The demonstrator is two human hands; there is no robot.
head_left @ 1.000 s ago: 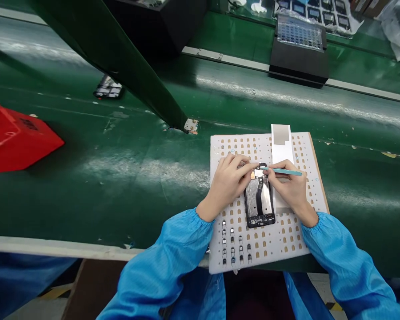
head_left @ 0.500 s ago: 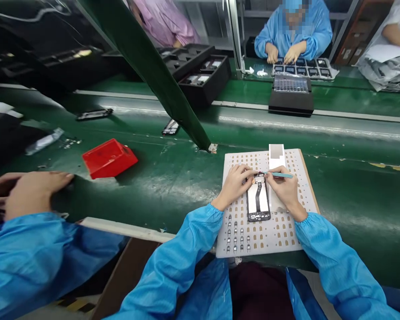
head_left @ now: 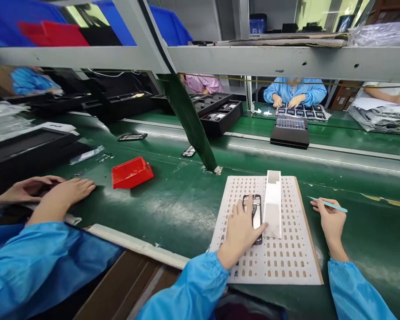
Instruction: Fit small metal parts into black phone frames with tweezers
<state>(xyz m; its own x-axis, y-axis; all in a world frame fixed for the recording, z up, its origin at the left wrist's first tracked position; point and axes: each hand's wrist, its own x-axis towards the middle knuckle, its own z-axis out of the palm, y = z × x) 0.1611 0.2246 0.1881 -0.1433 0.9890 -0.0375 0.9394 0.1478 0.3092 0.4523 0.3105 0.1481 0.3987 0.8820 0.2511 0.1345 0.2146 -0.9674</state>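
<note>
A black phone frame (head_left: 255, 209) lies on a white perforated tray (head_left: 286, 262) in front of me. My left hand (head_left: 242, 231) rests flat over the phone frame's lower part, fingers stretched along it. A white paper strip (head_left: 273, 204) lies just right of the phone frame. My right hand (head_left: 330, 220) is off the tray's right edge, over the green belt, pinching thin teal tweezers (head_left: 328, 204) that point right.
A red bin (head_left: 131, 172) sits on the green conveyor (head_left: 173, 200) to the left. A neighbour's hands (head_left: 53, 195) rest at the far left beside black trays (head_left: 23, 146). A slanted green post (head_left: 190, 122) meets the belt ahead. People work across the line behind a black box (head_left: 290, 131).
My view has lifted to show the whole line. My right hand has pulled off the phone frame to the right with the tweezers. My left hand has slid down and flattened on the frame.
</note>
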